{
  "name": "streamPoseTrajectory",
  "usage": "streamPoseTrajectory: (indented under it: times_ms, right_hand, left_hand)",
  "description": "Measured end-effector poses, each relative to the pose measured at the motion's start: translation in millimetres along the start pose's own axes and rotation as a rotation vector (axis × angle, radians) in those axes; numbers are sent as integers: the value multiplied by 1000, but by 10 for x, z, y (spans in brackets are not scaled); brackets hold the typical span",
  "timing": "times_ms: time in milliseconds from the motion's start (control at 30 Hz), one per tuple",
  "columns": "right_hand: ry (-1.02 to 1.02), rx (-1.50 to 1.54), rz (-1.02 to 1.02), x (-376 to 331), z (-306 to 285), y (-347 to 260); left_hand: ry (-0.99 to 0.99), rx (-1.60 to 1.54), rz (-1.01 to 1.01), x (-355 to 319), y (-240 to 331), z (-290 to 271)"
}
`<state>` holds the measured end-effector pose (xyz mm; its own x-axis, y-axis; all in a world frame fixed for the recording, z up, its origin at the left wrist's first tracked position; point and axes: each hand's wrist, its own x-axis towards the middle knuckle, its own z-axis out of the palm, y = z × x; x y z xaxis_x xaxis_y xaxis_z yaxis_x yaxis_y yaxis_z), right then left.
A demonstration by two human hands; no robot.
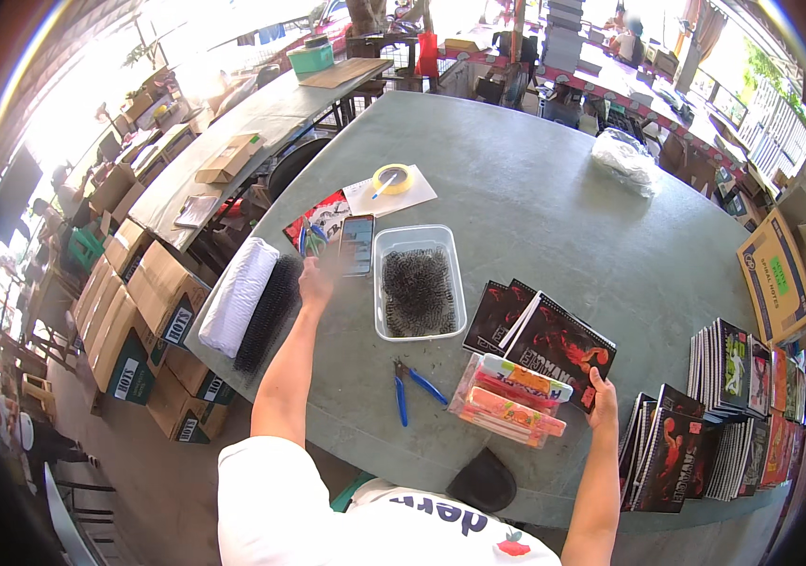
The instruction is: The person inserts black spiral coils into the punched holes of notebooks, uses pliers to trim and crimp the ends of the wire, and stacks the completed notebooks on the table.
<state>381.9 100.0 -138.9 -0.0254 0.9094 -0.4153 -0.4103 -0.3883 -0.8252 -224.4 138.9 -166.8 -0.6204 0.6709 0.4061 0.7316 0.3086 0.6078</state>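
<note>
My right hand (603,400) grips the near right corner of a black spiral notebook (565,347) with red pictures, its fingers partly under the cover. More dark notebooks (500,313) lie against its left side. My left hand (316,283) is over the table's left part, its fingers smeared by motion. Just beyond it are pliers with blue and green handles (309,238); whether the hand touches them I cannot tell. A phone (357,245) lies to its right. Between my hands stands a clear plastic tub (460,283) of black wire coils (418,291). Blue-handled pliers (404,387) rest nearer me.
Packs in clear plastic (514,401) lie by the notebook. Stacked spiral notebooks (672,448) line the right edge. On the left are a white roll (239,297) and a black coil bundle (269,311). A tape roll (391,179) and plastic bag (625,160) lie farther off.
</note>
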Motion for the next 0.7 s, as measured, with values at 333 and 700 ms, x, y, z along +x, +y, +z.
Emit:
streamPoseTrajectory:
  times_ms: [333,700]
  right_hand:
    - [-25,-5,-5,18,18,11]
    - [-20,-39,-11,83,-145,62]
  left_hand:
    - [-103,-93,-127,299,-281,310]
    - [-217,-91,-262,394,515,213]
